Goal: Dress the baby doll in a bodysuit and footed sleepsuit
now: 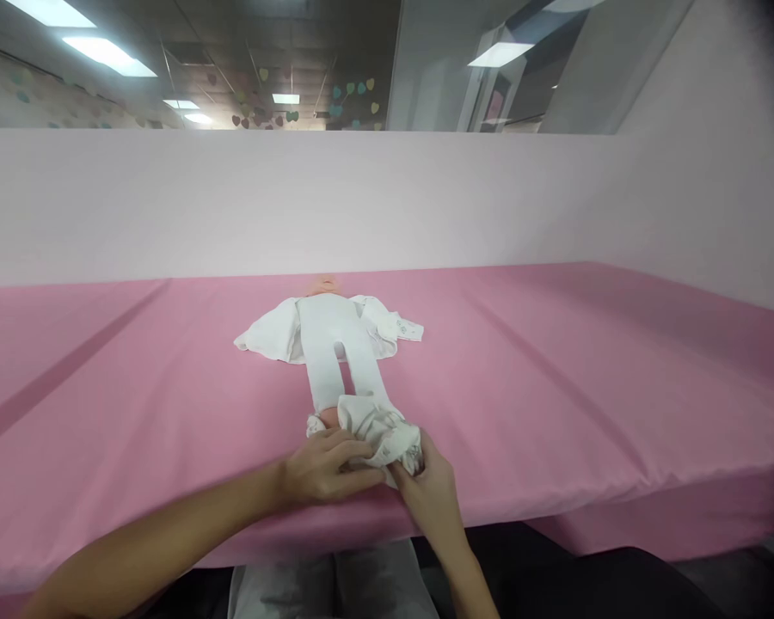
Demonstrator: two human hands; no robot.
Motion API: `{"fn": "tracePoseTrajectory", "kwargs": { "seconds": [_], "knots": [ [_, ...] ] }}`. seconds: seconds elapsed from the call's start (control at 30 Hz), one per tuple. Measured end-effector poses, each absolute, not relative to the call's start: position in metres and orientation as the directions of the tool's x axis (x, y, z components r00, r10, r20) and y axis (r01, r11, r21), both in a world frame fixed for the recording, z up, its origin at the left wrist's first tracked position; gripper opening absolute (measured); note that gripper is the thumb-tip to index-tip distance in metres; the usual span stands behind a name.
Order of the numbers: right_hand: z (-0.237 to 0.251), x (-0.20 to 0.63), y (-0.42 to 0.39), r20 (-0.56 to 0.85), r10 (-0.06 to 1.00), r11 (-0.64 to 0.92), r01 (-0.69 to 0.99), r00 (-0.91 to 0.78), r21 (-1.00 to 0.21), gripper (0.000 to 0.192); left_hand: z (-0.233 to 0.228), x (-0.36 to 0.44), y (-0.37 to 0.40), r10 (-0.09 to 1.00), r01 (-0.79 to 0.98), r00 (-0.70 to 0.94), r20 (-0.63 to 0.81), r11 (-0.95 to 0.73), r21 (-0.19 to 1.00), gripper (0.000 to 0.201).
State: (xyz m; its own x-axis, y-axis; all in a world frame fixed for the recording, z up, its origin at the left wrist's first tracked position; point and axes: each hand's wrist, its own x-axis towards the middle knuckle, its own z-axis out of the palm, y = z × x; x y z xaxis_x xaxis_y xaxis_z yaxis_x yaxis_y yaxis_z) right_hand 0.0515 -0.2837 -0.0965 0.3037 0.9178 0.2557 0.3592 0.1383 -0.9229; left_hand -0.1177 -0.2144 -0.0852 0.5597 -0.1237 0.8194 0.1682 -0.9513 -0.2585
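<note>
A baby doll (328,327) in white clothes lies on its back, legs toward me, on the pink-covered table (542,404). A bunched white baby garment (377,425) covers the lower end of the leg on the right. At the garment's left side, my left hand (328,464) has its fingers closed against the cloth; its fingertips are partly hidden in the folds. My right hand (432,486) pinches the gathered end from the right, thumb below. The foot end on the left shows some bare doll skin beside a small white ruffle (315,425).
Pink cloth spreads to both sides, with creases. Behind the doll stands a low white wall (284,202), and another white wall (715,180) closes the right side. The table's front edge runs just under my wrists. My grey-clad legs (335,585) are below it.
</note>
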Motion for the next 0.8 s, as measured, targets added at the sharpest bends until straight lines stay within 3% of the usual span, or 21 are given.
{"fn": "tracePoseTrajectory", "kwargs": {
  "seconds": [0.2, 0.37, 0.6, 0.67, 0.8],
  "knots": [
    [-0.098, 0.049, -0.289, 0.258, 0.911, 0.202, 0.196, 0.322, -0.959, 0.027, -0.080, -0.117, -0.213, -0.184, 0.128, 0.506, 0.842, -0.950, -0.285, 0.003],
    [-0.092, 0.048, -0.297, 0.274, 0.953, 0.258, 0.126, 0.127, -0.958, 0.021, -0.075, -0.118, -0.210, -0.270, 0.029, 0.449, 0.852, -0.948, -0.316, 0.007],
    [-0.081, 0.051, -0.303, 0.187, 0.979, 0.192, 0.061, -0.080, -0.980, 0.029, -0.082, -0.128, -0.198, -0.321, -0.042, 0.429, 0.844, -0.941, -0.337, 0.011],
    [-0.078, 0.053, -0.304, 0.170, 0.979, 0.178, 0.075, -0.111, -0.981, 0.028, -0.084, -0.133, -0.188, -0.269, 0.024, 0.405, 0.874, -0.952, -0.304, 0.013],
    [-0.075, 0.058, -0.311, 0.168, 0.972, 0.189, 0.128, -0.163, -0.974, 0.024, -0.080, -0.142, -0.170, -0.059, 0.162, 0.418, 0.906, -0.977, -0.139, 0.032]
  ]
}}
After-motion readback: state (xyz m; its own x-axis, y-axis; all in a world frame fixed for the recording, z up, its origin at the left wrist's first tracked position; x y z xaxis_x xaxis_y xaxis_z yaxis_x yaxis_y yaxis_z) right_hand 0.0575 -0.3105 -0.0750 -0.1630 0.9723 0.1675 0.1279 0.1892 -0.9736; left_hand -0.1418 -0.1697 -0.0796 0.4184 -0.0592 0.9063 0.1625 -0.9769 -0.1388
